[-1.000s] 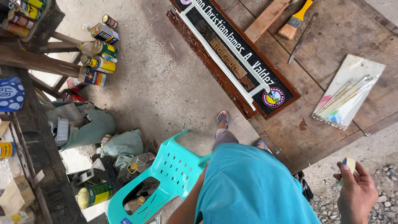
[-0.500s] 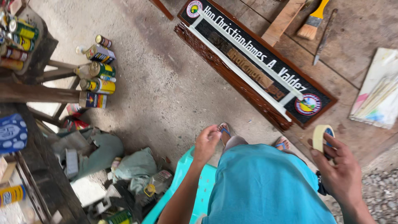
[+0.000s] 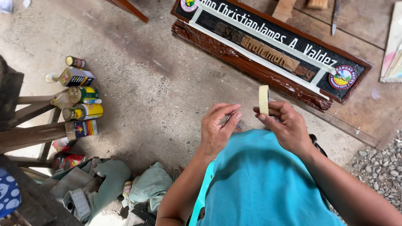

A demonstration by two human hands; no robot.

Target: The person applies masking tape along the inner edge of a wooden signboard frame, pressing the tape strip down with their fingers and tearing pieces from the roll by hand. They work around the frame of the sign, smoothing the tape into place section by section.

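Right hand (image 3: 289, 125): fingers pinch 1 roll of masking tape (image 3: 264, 99) upright, chest-high, above the concrete floor (image 3: 159, 83). Left hand (image 3: 217, 129): fingers curled narrow, raised beside the roll since 0.5 s ago. Carved wooden sign (image 3: 272, 54) beyond.

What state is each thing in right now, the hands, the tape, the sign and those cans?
Right hand: gripping the tape roll.
Left hand: fingers curled, close to the roll, holding nothing visible.
Masking tape roll: upright on edge in the fingers.
Wooden sign: lying flat, face up.
Paint cans: lying on their sides, lids on.
Rags: crumpled on the floor.
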